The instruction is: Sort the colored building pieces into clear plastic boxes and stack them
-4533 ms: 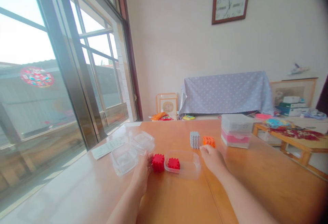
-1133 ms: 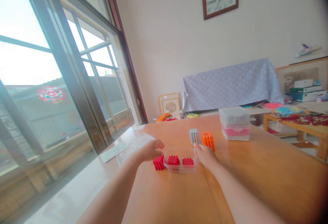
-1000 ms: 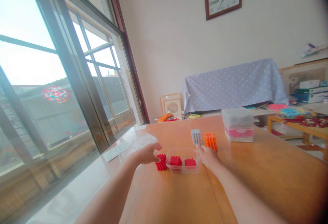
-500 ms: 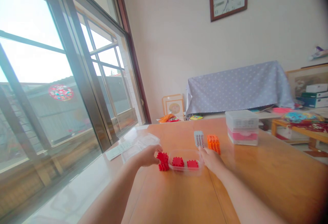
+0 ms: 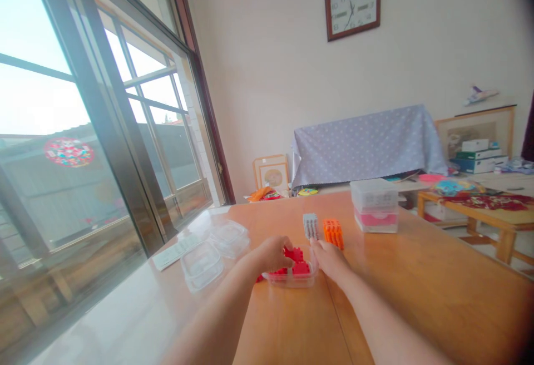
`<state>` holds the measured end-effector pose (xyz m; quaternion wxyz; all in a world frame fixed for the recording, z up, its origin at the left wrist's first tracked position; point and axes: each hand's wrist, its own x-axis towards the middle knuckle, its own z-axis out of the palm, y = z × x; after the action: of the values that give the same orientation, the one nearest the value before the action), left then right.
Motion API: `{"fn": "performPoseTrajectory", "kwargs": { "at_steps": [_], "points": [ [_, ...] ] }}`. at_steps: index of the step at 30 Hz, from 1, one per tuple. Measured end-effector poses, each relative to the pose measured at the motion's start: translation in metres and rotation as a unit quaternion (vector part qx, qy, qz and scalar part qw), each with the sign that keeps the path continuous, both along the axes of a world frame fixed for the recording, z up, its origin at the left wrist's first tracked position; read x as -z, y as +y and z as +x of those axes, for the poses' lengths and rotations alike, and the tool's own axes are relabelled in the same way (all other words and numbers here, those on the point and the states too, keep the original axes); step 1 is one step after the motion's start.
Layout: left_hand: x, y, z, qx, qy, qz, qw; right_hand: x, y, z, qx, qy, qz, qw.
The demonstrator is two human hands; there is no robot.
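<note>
My left hand (image 5: 275, 255) is closed on a red toothed building block (image 5: 294, 254), held over a clear plastic container (image 5: 292, 282). Inside the container lies another red block (image 5: 301, 268), and more red shows partly behind my fingers. At the container's right rim, the fingers of my right hand (image 5: 334, 260) grip its edge. Just left of the container a bit of red (image 5: 259, 279) peeks out, mostly covered by my left hand. Behind my right hand stand a stack of grey blocks (image 5: 310, 226) and a stack of orange blocks (image 5: 333, 234).
Clear lids or trays (image 5: 202, 265) lie on the left of the wooden table (image 5: 292, 331), beside a pale paper sheet (image 5: 175, 253). A lidded clear box (image 5: 375, 206) with something pink inside stands at the back right. A window borders the left side.
My left hand has moved right from the red stack beside the container to above it, carrying a red block. My right hand stays at the rim. The view has shifted to the right.
</note>
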<state>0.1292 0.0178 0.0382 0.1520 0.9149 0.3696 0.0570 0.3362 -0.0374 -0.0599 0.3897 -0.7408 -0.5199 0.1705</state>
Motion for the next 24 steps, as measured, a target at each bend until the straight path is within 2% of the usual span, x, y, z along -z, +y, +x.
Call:
{"fn": "performPoseTrajectory", "kwargs": {
  "at_steps": [6, 15, 24],
  "points": [
    [0.012, -0.002, 0.022, 0.016, 0.039, -0.003, 0.999, -0.002, 0.001, 0.000, -0.002, 0.010, 0.010, 1.000],
    [0.023, 0.003, 0.023, 0.025, 0.056, 0.006, 0.998, 0.000, 0.004, 0.001, -0.004, 0.008, 0.018, 1.000],
    [0.013, -0.008, 0.023, 0.005, 0.045, 0.045, 0.998, 0.005, 0.006, 0.003, -0.008, 0.009, 0.017, 1.000]
  ]
}}
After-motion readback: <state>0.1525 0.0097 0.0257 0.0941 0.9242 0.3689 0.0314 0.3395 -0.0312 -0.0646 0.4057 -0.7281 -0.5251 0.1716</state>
